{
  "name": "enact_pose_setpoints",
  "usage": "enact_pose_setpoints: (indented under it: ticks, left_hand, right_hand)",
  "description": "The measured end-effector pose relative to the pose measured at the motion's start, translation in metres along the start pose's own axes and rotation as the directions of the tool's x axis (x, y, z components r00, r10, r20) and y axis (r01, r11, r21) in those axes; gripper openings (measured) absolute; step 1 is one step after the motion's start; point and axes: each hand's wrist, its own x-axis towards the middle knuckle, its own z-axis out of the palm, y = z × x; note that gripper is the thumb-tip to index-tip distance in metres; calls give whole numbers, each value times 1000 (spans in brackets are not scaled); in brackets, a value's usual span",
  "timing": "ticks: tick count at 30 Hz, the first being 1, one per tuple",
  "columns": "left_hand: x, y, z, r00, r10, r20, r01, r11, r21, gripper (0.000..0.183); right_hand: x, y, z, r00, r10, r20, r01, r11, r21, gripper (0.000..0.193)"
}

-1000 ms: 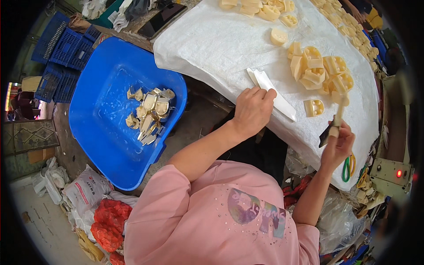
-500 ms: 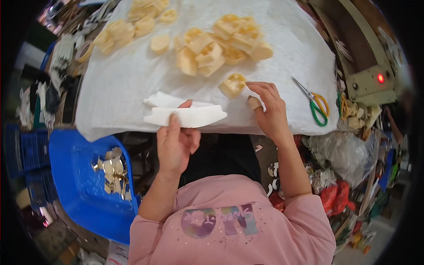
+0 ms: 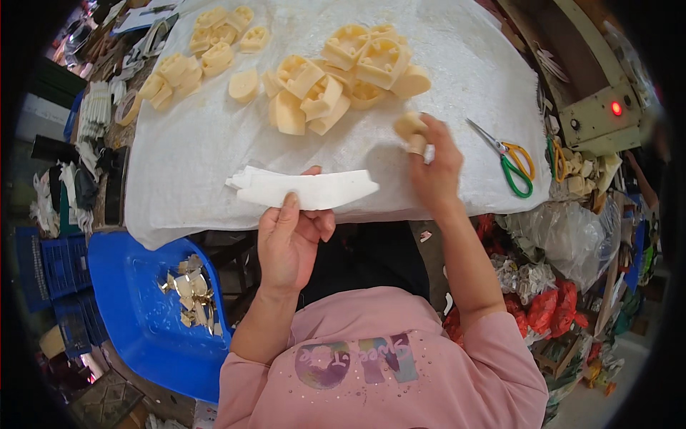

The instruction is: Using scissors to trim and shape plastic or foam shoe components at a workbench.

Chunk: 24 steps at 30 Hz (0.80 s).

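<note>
My left hand (image 3: 288, 243) pinches a curved white strip (image 3: 336, 190) with notched ends, thumb on its face and fingers behind. Behind its left end lie more white strips (image 3: 246, 175), partly hidden by it. Above the cloth, my right hand (image 3: 437, 166) is closed on a small cream plastic piece (image 3: 409, 124), blurred by motion. A light tape or bandage wraps a digit of that hand. Farther back is a pile of hollow cream plastic pieces (image 3: 373, 63), with rounded outlines and open interiors.
White sheeting (image 3: 193, 154) covers the table. Green-and-yellow-handled scissors (image 3: 513, 161) lie at its right. More cream pieces (image 3: 214, 57) sit far left. A blue tub (image 3: 132, 314) with shiny scraps stands below left; a metal machine with a red light (image 3: 600, 118) stands right.
My right hand has picked up the single cream piece from the cloth and lifted it toward the right. The left hand still holds the white strip, now slightly farther right.
</note>
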Motion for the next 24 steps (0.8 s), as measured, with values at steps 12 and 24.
enact_pose_setpoints:
  ticks: [12, 24]
  left_hand:
    - [-1, -15, 16, 981, 190, 44, -192, 980, 45, 41]
    - [-13, -6, 41, 975, 144, 170, -161, 983, 89, 46]
  right_hand:
    - [-34, -10, -48, 965, -229, 127, 249, 954, -167, 52]
    - [-55, -68, -1, 770, -578, -271, 637, 665, 390, 44]
